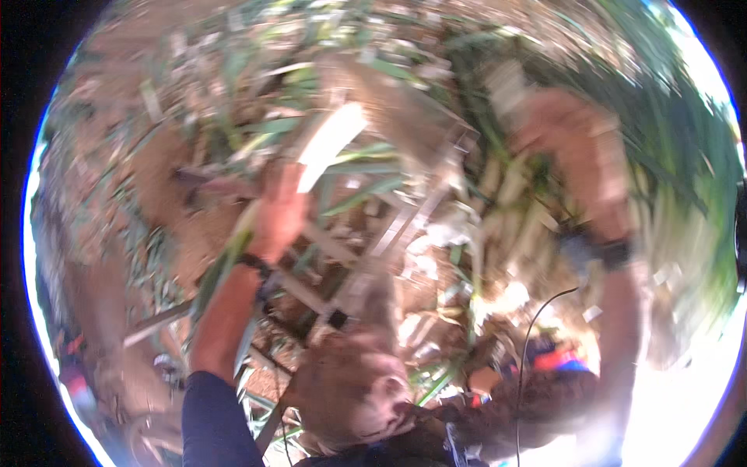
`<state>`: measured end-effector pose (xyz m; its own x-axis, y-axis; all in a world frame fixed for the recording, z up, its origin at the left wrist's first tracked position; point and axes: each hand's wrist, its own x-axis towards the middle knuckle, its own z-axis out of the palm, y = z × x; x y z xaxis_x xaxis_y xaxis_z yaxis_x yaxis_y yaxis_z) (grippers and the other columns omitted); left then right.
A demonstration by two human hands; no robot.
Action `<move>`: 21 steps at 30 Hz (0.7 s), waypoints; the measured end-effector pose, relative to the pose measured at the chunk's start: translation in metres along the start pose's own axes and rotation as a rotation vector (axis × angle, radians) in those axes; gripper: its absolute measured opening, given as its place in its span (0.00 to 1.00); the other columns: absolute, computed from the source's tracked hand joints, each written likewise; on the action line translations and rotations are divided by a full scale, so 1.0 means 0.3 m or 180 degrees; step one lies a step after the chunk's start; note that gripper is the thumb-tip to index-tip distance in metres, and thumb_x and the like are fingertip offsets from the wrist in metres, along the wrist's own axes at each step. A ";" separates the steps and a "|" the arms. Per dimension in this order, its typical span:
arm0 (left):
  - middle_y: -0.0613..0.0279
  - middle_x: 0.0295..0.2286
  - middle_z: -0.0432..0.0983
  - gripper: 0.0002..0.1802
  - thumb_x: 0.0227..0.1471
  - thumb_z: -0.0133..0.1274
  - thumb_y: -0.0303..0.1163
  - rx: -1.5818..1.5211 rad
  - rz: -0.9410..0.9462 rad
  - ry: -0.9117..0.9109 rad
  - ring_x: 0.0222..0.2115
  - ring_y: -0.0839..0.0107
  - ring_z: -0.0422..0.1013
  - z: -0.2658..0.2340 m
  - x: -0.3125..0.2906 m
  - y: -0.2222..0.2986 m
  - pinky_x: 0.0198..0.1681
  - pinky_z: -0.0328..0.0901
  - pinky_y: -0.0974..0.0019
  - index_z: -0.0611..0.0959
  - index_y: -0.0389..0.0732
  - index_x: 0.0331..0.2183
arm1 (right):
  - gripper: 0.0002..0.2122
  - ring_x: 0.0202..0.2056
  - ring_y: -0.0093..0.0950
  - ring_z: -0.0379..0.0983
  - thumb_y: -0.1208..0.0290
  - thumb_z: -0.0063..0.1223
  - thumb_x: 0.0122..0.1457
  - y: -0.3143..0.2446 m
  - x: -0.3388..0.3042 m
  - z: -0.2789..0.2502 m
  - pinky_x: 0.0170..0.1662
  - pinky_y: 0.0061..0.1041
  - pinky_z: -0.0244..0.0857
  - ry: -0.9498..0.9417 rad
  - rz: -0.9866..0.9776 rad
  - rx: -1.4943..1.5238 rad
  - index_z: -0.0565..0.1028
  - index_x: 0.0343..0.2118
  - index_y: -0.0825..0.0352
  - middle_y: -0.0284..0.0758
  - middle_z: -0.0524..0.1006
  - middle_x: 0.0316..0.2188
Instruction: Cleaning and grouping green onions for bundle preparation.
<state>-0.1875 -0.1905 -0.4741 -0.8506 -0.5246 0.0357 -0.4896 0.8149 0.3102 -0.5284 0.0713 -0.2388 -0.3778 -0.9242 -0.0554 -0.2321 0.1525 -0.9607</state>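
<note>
My left hand (280,210) is closed around a leek (334,140). Its bright white stem points up and away past my fingers, and green leaves trail back along my forearm. A thin reddish-brown object (222,184) juts out left of this hand; blur hides what it is. At the right, my right hand (572,136) is over the edge of a big heap of leeks (669,156). Motion smears its fingers. A pale blurred shape (504,84) lies just beyond them, and I cannot make out whether the hand grips it.
Between my hands stands a metal frame (389,233) with a flat brownish plate (405,117) at its far end. Cut green leaves (257,70) litter the brown soil (171,171). My bent knees (350,381) are close below. A thin dark cable (529,335) hangs near my right arm.
</note>
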 end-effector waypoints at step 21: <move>0.46 0.58 0.61 0.29 0.46 0.57 0.19 0.0032 0.0164 -0.0275 0.56 0.49 0.62 -0.553 -0.135 0.207 0.59 0.59 0.55 0.74 0.35 0.52 | 0.18 0.38 0.32 0.74 0.74 0.51 0.55 0.475 -0.851 -0.171 0.33 0.32 0.75 0.1078 0.1132 -0.4255 0.69 0.50 0.65 0.41 0.72 0.44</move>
<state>-0.1517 -0.1597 -0.2988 -0.8878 -0.4592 -0.0309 -0.4464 0.8429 0.3004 -0.5111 0.3470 -0.3477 -0.7429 -0.6693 0.0145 -0.6665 0.7415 0.0765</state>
